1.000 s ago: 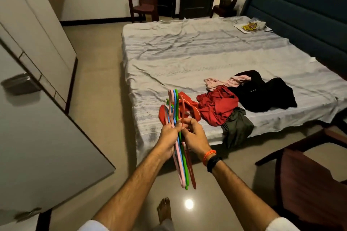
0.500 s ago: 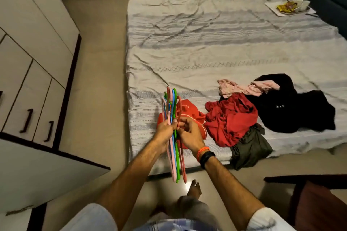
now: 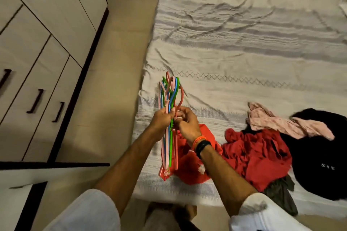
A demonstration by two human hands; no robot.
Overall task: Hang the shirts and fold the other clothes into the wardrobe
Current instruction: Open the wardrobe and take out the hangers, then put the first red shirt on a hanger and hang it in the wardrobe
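Bed (image 3: 234, 47) under a rumpled, grey-striped sheet, filling the right and centre. Wardrobe (image 3: 43, 43) along the left wall, pale panels with dark handles, one door (image 3: 37, 174) swung open at lower left. Black garment (image 3: 319, 155) heaped at the bed's near right edge, white lettering on it (too small to read). Red garment (image 3: 259, 152) crumpled just left of it, touching. Pink garment (image 3: 281, 124) draped across both. Red bag (image 3: 191, 163) flat on the sheet below the wrists. Dark olive cloth (image 3: 281, 195) spilling over the bed's edge. Bundle of hangers (image 3: 170, 118) (pink, green, blue, red) held upright above the bed's near left corner. Left hand (image 3: 162, 120) wrapped round the bundle's middle. Right hand (image 3: 187, 123), wristbands behind it, pinching one red hanger at the bundle's right side.
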